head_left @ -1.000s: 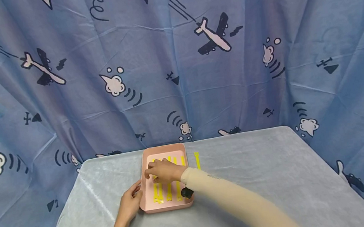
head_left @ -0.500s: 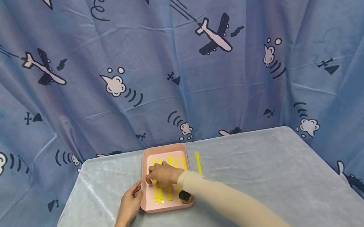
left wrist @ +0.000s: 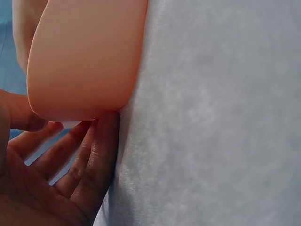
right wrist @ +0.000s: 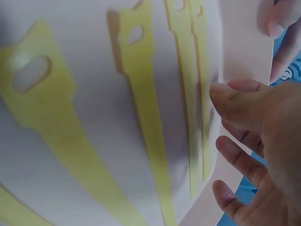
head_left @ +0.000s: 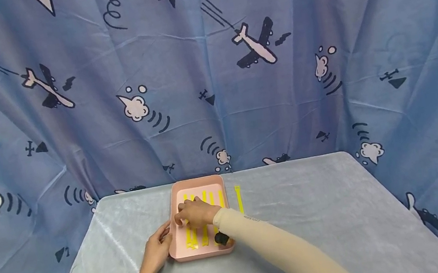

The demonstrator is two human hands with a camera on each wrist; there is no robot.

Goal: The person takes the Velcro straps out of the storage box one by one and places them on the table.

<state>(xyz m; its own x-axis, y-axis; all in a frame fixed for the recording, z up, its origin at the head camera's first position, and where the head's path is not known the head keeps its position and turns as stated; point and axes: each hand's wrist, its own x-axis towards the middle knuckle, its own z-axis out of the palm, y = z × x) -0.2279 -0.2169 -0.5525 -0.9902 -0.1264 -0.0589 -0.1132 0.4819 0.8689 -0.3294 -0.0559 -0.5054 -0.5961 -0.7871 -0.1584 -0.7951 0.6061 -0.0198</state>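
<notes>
A shallow pink tray (head_left: 198, 181) lies on the table, with several yellow slotted cable straps (right wrist: 148, 103) lengthwise on its floor. My left hand (head_left: 156, 252) rests at the tray's left side; in the left wrist view its fairly straight fingers touch the outer wall (left wrist: 89, 56), thumb at the rim. Over the tray reaches my right hand (head_left: 197, 212), palm down. Its loosely bent fingers sit close beside the leftmost pair of straps, and nothing shows between thumb and fingers in the right wrist view. The hand and forearm hide the middles of several straps.
One more yellow strap (head_left: 240, 199) lies on the grey cloth-covered table (head_left: 320, 215) just right of the tray, partly behind the right sleeve (head_left: 268, 237). A blue patterned curtain (head_left: 183, 127) hangs behind the table's far edge.
My right hand has shifted slightly toward the tray's near end, its fingers still near the left straps. My left hand stays at the tray's side. The head view has tilted a little.
</notes>
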